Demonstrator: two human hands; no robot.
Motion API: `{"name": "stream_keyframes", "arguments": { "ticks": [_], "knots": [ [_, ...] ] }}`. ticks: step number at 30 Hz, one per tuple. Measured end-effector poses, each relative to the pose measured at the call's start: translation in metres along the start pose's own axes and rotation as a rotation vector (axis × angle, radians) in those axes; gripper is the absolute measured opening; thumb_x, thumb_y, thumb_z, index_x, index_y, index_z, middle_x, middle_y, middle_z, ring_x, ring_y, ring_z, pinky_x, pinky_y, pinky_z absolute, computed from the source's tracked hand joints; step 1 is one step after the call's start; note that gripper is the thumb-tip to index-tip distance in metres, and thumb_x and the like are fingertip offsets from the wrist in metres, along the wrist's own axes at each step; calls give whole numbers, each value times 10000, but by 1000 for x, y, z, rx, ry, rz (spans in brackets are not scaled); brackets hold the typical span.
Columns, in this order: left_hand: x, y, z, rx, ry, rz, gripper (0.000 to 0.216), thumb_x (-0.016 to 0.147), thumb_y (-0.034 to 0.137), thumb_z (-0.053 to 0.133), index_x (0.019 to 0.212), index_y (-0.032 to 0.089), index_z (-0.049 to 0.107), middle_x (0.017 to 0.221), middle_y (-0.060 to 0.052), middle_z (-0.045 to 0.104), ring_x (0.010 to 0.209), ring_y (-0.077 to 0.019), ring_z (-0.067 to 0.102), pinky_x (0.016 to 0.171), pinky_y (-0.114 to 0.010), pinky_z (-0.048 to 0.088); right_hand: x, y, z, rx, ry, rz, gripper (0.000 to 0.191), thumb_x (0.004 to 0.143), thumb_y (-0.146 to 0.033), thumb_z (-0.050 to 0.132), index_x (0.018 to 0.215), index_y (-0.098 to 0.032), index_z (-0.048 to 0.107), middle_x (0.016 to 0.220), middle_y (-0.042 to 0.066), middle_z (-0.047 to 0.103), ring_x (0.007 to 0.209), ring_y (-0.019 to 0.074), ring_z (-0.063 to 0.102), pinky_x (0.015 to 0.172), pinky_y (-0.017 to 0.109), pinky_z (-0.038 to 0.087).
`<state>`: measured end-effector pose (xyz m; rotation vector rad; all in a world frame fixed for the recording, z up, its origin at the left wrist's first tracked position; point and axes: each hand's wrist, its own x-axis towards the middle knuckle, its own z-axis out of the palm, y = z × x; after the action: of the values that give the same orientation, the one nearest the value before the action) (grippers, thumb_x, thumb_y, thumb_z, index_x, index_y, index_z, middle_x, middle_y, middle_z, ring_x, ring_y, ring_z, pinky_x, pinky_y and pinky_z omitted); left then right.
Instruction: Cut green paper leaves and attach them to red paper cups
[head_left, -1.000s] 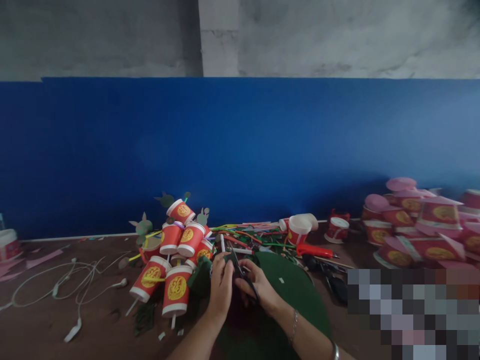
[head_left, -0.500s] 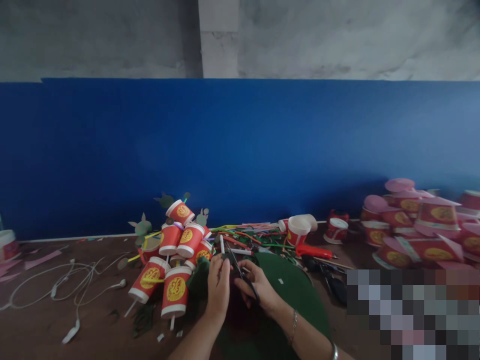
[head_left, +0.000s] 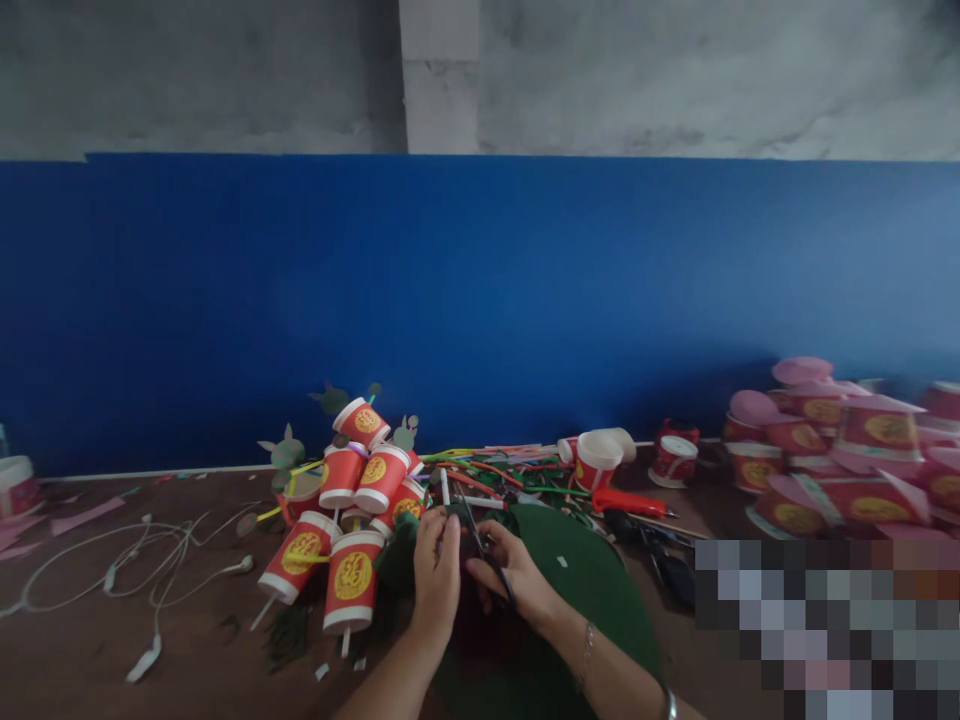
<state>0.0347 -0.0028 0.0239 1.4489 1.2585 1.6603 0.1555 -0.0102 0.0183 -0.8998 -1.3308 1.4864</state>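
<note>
My right hand (head_left: 517, 572) grips a pair of dark-handled scissors (head_left: 501, 578), whose blades point up and away to the left. Close beside it, my left hand (head_left: 437, 560) is closed, its fingers pinching a small dark green piece (head_left: 459, 512) that looks like paper, at the scissor blades. The exact shape of that piece is hard to make out. Beneath both hands spreads a large dark green sheet (head_left: 585, 580) with a rounded edge. More crumpled green material (head_left: 397, 565) lies just left of my left hand.
Red paper cups (head_left: 352, 582) with straws and animal cutouts are piled on the left. White earphones (head_left: 144, 660) lie further left. Coloured pipe-cleaner-like strips (head_left: 480, 470) spread behind my hands. A red-handled tool (head_left: 634, 503) and pink-topped cups (head_left: 874, 430) are on the right.
The scissor blades and the green piece have shifted slightly against each other between my hands. Both hands stay in nearly the same place, and the other things have not moved.
</note>
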Motion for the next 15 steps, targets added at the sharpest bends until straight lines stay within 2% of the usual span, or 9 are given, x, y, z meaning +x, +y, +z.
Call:
{"name": "stream_keyframes", "arguments": {
  "ticks": [6,15],
  "knots": [
    [0,-1,2,-20,10,-32,245,827,384,472,799,174,596,860,-59,587,857,-208,556,812,-343,441,0,2,1,-13,-1,-18,505,606,-400,764,928,-188,438,512,-100,536,356,61,467,348,181,437],
    [-2,4,2,-74,-48,-48,205,798,364,518,767,175,591,901,-53,579,874,-196,560,801,-306,446,1,3,0,24,6,-33,515,588,-424,769,913,-200,438,578,-89,544,364,53,460,343,179,425]
  ]
}}
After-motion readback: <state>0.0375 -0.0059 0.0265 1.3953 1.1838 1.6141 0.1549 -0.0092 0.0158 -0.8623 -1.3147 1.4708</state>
